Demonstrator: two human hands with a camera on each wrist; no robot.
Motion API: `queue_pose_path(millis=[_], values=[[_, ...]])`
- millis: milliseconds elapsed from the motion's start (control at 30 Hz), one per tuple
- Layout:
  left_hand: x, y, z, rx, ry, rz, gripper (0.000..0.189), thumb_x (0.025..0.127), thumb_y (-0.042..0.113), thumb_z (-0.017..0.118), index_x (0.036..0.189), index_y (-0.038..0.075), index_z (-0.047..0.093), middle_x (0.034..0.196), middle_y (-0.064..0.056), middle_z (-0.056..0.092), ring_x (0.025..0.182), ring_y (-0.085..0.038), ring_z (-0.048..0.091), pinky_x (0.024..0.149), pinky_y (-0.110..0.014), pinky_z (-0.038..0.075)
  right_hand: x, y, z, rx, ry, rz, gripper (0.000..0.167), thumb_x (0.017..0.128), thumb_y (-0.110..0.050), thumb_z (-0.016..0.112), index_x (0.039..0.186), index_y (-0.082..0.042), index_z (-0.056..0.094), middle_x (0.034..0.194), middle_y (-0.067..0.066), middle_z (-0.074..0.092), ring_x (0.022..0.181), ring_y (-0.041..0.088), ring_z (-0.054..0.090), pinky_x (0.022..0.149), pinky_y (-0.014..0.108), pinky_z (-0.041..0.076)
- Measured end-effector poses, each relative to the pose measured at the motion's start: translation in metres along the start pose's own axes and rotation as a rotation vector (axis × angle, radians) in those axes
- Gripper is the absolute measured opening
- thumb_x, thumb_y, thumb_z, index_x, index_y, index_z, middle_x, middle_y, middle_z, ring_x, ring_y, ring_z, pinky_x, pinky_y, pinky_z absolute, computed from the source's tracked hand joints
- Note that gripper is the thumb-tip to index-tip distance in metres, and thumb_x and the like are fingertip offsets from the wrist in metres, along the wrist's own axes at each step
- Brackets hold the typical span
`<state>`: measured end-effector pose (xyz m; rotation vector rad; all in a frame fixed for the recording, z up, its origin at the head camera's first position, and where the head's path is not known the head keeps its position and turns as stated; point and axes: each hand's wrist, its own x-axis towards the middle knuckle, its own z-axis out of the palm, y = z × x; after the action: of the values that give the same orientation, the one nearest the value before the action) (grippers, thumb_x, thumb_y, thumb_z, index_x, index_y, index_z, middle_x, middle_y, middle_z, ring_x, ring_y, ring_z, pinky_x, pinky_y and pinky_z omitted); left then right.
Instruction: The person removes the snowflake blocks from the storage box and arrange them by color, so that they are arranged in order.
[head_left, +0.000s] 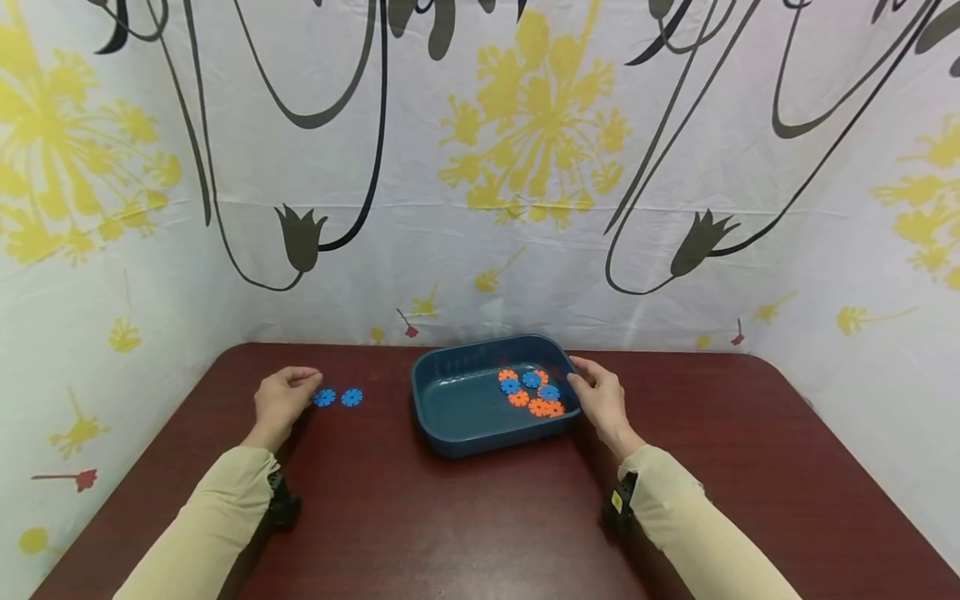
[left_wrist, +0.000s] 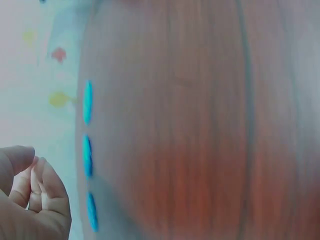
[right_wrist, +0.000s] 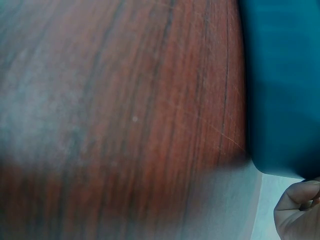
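Observation:
My left hand (head_left: 281, 404) is at the left of the table beside several small blue notched discs. In the head view, one blue disc (head_left: 352, 397) and another blue disc (head_left: 324, 397) show right of the fingers. The left wrist view has three in a row, including a blue disc (left_wrist: 92, 211) nearest the hand. The left thumb and fingertips come together in a curl, with nothing visible between them. My right hand (head_left: 602, 400) grips the right end of a dark blue tray (head_left: 480, 435). Orange and blue discs (head_left: 539, 407) lie inside its right half.
The dark red-brown wooden table (head_left: 450, 525) carries the tray near its back edge. Behind and at both sides hangs a white patterned cloth (head_left: 487, 292). A small black device (head_left: 283, 502) sits on the left wrist and another black device (head_left: 619, 504) on the right.

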<state>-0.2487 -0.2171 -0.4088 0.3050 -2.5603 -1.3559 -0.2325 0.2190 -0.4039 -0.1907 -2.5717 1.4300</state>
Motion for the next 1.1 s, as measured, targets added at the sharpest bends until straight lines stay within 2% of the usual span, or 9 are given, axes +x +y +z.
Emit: queue_pose_path(millis=[100,200,300,500,567,767,833,1000,1100], values=[[-0.002,0.013,0.012,-0.069,-0.051,0.005,0.033,0.091,0.024,0.062,0.113,0.0,0.064,0.099,-0.018,0.068,0.078,-0.021,0.066,0.061,-0.021,0.052,0.001,0.001,0.0,0.001,-0.003,-0.001,0.036,0.097,-0.017,0.052,0.133,-0.013,0.054,0.1,0.02,0.06,0.083,0.03,0.058,0.063,0.026,0.043],[-0.005,0.027,0.024,-0.139,-0.11,0.006,0.034,0.092,0.025,0.06,0.117,0.001,0.062,0.106,-0.019,0.067,0.091,-0.028,0.067,0.072,-0.03,0.056,0.001,0.0,0.0,0.005,-0.007,-0.008,0.036,0.097,-0.017,0.052,0.133,-0.013,0.054,0.101,0.02,0.06,0.083,0.03,0.058,0.064,0.027,0.043],[-0.009,0.043,0.037,-0.212,-0.162,0.007,0.033,0.093,0.024,0.06,0.118,0.002,0.061,0.11,-0.021,0.065,0.098,-0.032,0.065,0.08,-0.037,0.055,0.002,0.0,0.0,0.006,-0.006,-0.012,0.036,0.097,-0.017,0.053,0.133,-0.013,0.054,0.102,0.02,0.061,0.084,0.029,0.059,0.065,0.026,0.043],[-0.022,0.076,0.066,-0.31,-0.215,0.023,0.029,0.091,0.021,0.063,0.114,0.003,0.063,0.106,-0.018,0.067,0.088,-0.024,0.067,0.078,-0.038,0.056,0.002,0.0,0.0,0.004,-0.002,-0.006,0.036,0.097,-0.017,0.053,0.132,-0.013,0.054,0.099,0.02,0.061,0.08,0.028,0.058,0.062,0.026,0.043],[-0.027,0.085,0.075,-0.327,-0.244,0.029,0.028,0.091,0.02,0.063,0.114,0.005,0.063,0.106,-0.017,0.067,0.088,-0.022,0.067,0.078,-0.038,0.056,0.001,0.0,0.0,0.005,-0.001,-0.002,0.036,0.097,-0.017,0.053,0.132,-0.013,0.055,0.098,0.02,0.06,0.079,0.028,0.057,0.061,0.026,0.042],[-0.041,0.11,0.1,-0.382,-0.313,0.053,0.028,0.09,0.019,0.064,0.115,0.005,0.064,0.102,-0.015,0.067,0.094,-0.035,0.064,0.078,-0.038,0.055,0.001,0.0,0.0,0.011,0.004,-0.004,0.036,0.096,-0.016,0.053,0.132,-0.012,0.055,0.099,0.021,0.061,0.081,0.029,0.057,0.062,0.026,0.042],[-0.045,0.117,0.109,-0.391,-0.326,0.057,0.027,0.09,0.019,0.065,0.113,0.005,0.064,0.1,-0.013,0.067,0.093,-0.035,0.064,0.077,-0.037,0.055,0.001,0.0,0.0,0.013,0.003,-0.004,0.036,0.096,-0.016,0.053,0.132,-0.012,0.055,0.1,0.021,0.061,0.083,0.029,0.058,0.063,0.026,0.043],[-0.052,0.129,0.129,-0.383,-0.36,0.073,0.027,0.089,0.018,0.066,0.113,0.005,0.064,0.098,-0.011,0.067,0.089,-0.031,0.065,0.076,-0.035,0.056,0.001,0.0,0.0,0.014,0.002,-0.001,0.036,0.096,-0.016,0.053,0.132,-0.013,0.055,0.1,0.021,0.061,0.082,0.029,0.059,0.064,0.025,0.044],[-0.053,0.133,0.139,-0.38,-0.372,0.066,0.026,0.089,0.017,0.066,0.112,0.005,0.064,0.097,-0.011,0.067,0.091,-0.033,0.065,0.076,-0.035,0.056,0.001,0.0,0.001,0.014,0.003,0.0,0.036,0.096,-0.016,0.053,0.132,-0.013,0.055,0.1,0.021,0.061,0.082,0.029,0.059,0.063,0.026,0.044]])
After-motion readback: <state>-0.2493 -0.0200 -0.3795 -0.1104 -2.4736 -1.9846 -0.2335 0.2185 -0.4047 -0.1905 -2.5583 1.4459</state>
